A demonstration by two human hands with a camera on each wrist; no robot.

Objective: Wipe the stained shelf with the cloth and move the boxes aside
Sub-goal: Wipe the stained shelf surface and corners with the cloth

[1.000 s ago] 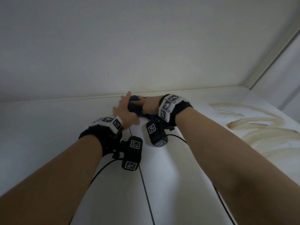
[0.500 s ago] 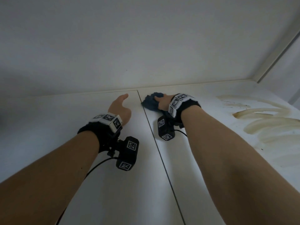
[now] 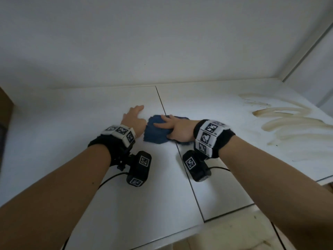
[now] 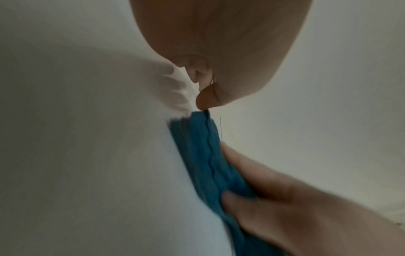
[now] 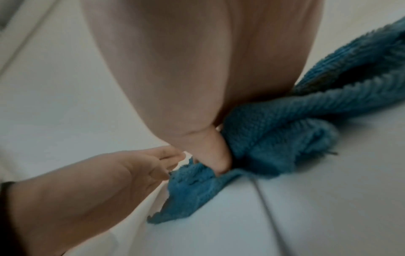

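Note:
A blue cloth lies partly spread on the white shelf, across a dark seam. My right hand lies over its right part, fingers spread on top and thumb dug into a bunched fold. Just left of it, my left hand has relaxed fingers, and its tips touch the cloth's left edge. Brown smeared stains streak the shelf about a forearm's length to the right of the cloth. A brown box edge shows at the far left border.
The white back wall rises just behind the hands, and a side panel closes the right end. The shelf's front edge runs along the bottom of the head view.
The right hand has brought the cloth from near the back wall toward me, and the cloth now lies flatter. The left hand has moved next to its left edge.

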